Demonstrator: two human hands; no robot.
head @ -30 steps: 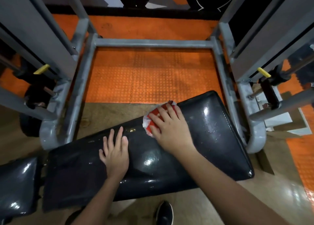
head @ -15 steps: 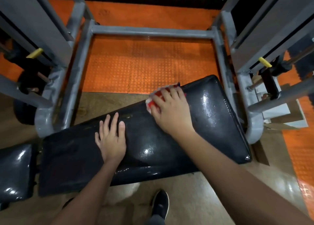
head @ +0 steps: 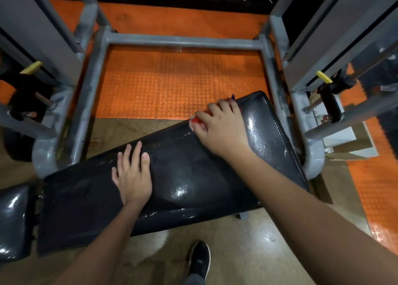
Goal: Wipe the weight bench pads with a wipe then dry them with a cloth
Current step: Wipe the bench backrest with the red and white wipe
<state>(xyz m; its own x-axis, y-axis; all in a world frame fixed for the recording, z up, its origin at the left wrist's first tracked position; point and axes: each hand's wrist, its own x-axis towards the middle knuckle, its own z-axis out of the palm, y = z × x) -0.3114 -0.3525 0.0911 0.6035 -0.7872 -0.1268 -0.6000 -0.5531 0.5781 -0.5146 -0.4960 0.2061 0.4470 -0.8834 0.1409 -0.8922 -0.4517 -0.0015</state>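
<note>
A long black bench pad (head: 193, 177) runs from lower left to upper right, glossy and wet near its far end. My right hand (head: 221, 127) presses a red and white cloth (head: 195, 121) flat against the pad's far upper edge; most of the cloth is hidden under the fingers. My left hand (head: 132, 175) rests flat on the middle of the pad with its fingers straight. A second black pad (head: 13, 220) shows at the lower left edge.
A grey steel rack frame (head: 183, 40) surrounds the pad's far end, with uprights and yellow-tipped pins (head: 324, 77) on both sides. Orange studded flooring (head: 178, 82) lies beyond, brown floor below. My black shoe (head: 199, 259) stands under the pad's near edge.
My right hand has slid the cloth along the pad's far edge toward its upper right end. My left hand has stayed flat on the pad.
</note>
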